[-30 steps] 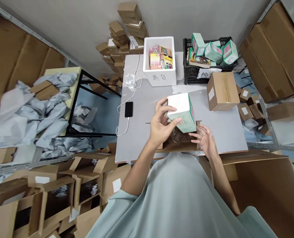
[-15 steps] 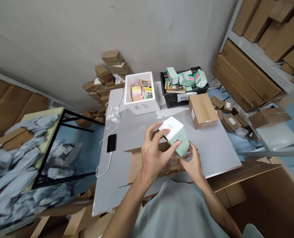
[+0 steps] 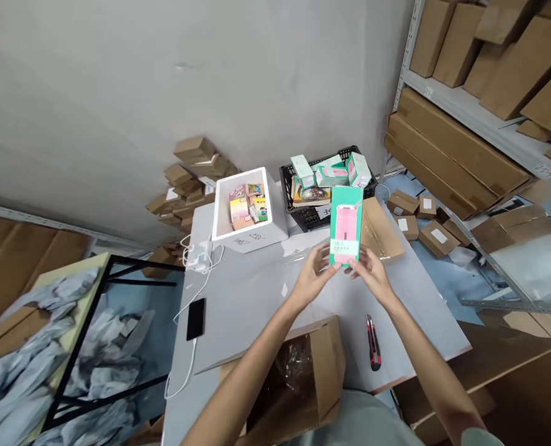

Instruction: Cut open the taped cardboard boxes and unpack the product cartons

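Note:
Between my two hands a green product box [image 3: 346, 226] stands upright, its front showing a pink device with a white label below. My left hand [image 3: 316, 267] grips the box's lower left edge, thumb on the front. On the lower right edge my right hand [image 3: 369, 271] has its thumb on the front too; the other fingers are partly hidden behind. Below my hands lies an open cardboard box [image 3: 328, 365] with clear plastic inside. A red and black box cutter [image 3: 373, 344] rests on the table to the right of it.
White foam bin [image 3: 275, 217] with small colourful boxes stands at the table's back. Beside it, a black crate [image 3: 307, 220] holds similar green boxes and a book. A closed carton [image 3: 382, 232] sits behind my right hand. A phone [image 3: 196, 319] with a cable lies left on the table [image 3: 242, 291].
The product box has been turned so its green and pink front faces me, and raised away from me over the table. The open carton and the box cutter now show below.

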The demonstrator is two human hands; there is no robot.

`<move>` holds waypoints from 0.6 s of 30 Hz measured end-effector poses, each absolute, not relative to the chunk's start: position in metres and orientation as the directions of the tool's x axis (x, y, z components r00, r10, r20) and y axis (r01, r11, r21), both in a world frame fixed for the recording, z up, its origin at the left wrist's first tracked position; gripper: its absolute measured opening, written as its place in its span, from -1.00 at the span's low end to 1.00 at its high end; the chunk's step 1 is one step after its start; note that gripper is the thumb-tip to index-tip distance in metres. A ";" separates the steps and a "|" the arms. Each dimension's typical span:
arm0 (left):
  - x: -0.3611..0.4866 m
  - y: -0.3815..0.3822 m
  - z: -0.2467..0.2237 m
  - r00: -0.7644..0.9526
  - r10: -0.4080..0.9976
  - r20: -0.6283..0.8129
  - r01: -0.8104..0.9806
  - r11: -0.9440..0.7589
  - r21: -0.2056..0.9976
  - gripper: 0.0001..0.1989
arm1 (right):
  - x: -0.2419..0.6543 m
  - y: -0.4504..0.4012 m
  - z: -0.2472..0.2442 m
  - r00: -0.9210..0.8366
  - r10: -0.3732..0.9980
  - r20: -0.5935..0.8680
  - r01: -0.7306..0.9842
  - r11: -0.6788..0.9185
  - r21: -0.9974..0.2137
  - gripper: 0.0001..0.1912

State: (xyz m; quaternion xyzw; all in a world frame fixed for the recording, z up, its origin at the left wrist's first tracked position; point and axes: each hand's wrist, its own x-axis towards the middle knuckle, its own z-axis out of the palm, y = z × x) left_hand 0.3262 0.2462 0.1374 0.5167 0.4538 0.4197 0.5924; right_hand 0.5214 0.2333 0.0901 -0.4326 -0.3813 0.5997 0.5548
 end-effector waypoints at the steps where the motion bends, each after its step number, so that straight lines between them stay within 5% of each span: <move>1: 0.330 0.267 0.137 0.213 0.971 -0.111 -0.060 0.126 0.990 -0.25 | 0.524 0.258 0.092 -0.021 0.996 -0.091 -0.334 -0.093 -0.938 -0.23; 6: 0.362 0.394 0.143 0.062 0.958 -0.279 -0.200 0.286 0.937 -0.38 | 0.520 0.393 0.102 0.035 0.983 -0.183 -0.316 -0.162 -0.935 -0.46; 11: 0.395 0.493 0.143 -0.132 0.952 -0.277 -0.075 0.269 0.960 -0.43 | 0.507 0.488 0.111 0.087 0.940 -0.329 -0.434 -0.262 -0.862 -0.52; 18: 0.410 0.498 0.129 -0.037 0.967 -0.253 0.057 0.255 0.965 -0.65 | 0.501 0.498 0.094 0.105 0.927 -0.360 -0.419 -0.287 -0.862 -0.72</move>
